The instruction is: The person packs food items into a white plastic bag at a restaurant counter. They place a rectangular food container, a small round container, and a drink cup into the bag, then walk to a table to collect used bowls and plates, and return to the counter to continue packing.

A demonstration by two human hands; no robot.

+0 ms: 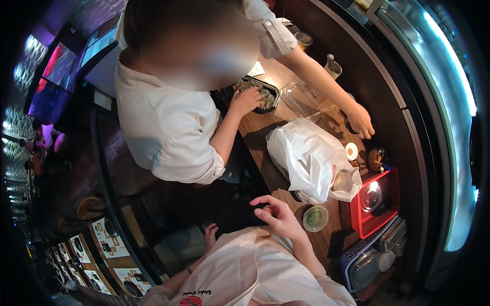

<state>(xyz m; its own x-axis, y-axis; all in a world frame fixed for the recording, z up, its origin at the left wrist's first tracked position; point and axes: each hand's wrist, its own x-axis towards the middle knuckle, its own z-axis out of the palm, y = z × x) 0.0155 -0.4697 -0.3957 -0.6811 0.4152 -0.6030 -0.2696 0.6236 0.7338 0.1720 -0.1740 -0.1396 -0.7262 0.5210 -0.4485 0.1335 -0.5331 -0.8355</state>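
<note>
My right hand (276,216) hangs half curled above the edge of the wooden counter (264,153), with nothing in it. Close to its right stands a lidded clear cup with something green (315,218). Lower at the left, my left hand (210,234) is partly hidden by my shirt; its fingers look loosely bent. Beyond my right hand lies a full white plastic bag (306,157). A co-worker has one hand on food in a black tray (270,93) and stretches the other arm over a clear plastic container (300,97) towards the counter's far side.
A red plastic basket (356,216) and a blue basket with clear lids (344,264) stand at the right, near a dark flat object (337,243). A small round white item (351,151) lies beside the bag. The co-worker (164,126) stands close ahead. Place-set tables (134,225) are at lower left.
</note>
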